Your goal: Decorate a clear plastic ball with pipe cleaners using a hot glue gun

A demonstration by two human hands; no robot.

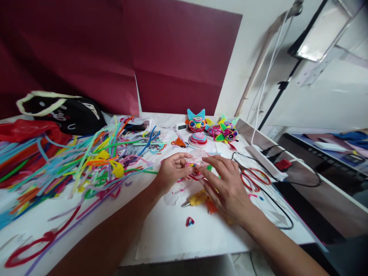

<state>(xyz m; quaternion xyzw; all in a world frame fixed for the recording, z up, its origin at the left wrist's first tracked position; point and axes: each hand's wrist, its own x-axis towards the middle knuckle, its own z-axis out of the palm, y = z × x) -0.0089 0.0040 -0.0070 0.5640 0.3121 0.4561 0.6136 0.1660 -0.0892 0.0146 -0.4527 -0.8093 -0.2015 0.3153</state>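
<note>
My left hand (172,170) is closed, its thumb and fingers pinching a small, colourful pipe-cleaner piece (196,174) in front of me. Stretched out over the other side of that piece is my right hand (225,188), fingers apart, the fingertips at its edge. Part of the piece is hidden by the fingers. Under my right hand lies a yellow glue gun (199,199), nozzle pointing left. A small red and blue triangular piece (189,221) rests nearer me on the white table (163,237).
Loose pipe cleaners (97,147) cover the left side. Behind my hands sit a coiled pink disc (197,139), a blue-eared pipe-cleaner figure (197,122) and another colourful figure (225,131). To the right are orange-handled scissors (254,179), black cables and a power strip (267,163).
</note>
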